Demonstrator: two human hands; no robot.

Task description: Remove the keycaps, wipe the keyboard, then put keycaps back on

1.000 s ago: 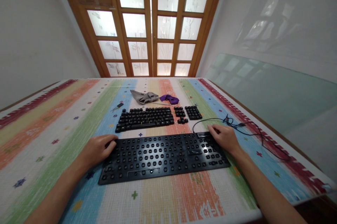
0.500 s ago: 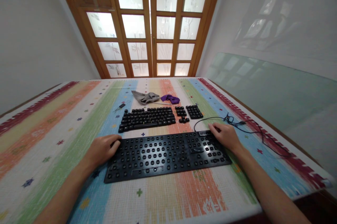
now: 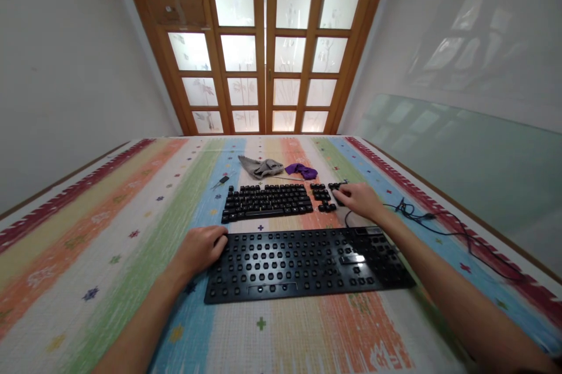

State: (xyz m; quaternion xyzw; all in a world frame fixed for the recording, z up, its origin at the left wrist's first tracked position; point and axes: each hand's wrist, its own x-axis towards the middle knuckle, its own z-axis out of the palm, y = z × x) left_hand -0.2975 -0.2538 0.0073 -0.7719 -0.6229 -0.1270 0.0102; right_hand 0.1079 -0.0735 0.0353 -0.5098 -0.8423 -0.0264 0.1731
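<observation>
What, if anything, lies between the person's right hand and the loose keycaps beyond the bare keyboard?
Nothing visible: the right hand touches the rightmost keycaps, and the bare keyboard lies nearer the person.

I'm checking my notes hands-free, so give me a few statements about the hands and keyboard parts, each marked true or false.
1. The left hand rests on the left end of the keyboard base. True.
2. The right hand lies on the base's right end. False: it reaches the right end of the loose keycaps beyond the base.
3. The base carries all its keys. False: its stems are bare.
4. A grey cloth and a purple cloth lie beyond the keycaps. True.
5. The cable lies left of the base. False: it lies to the right.
</observation>
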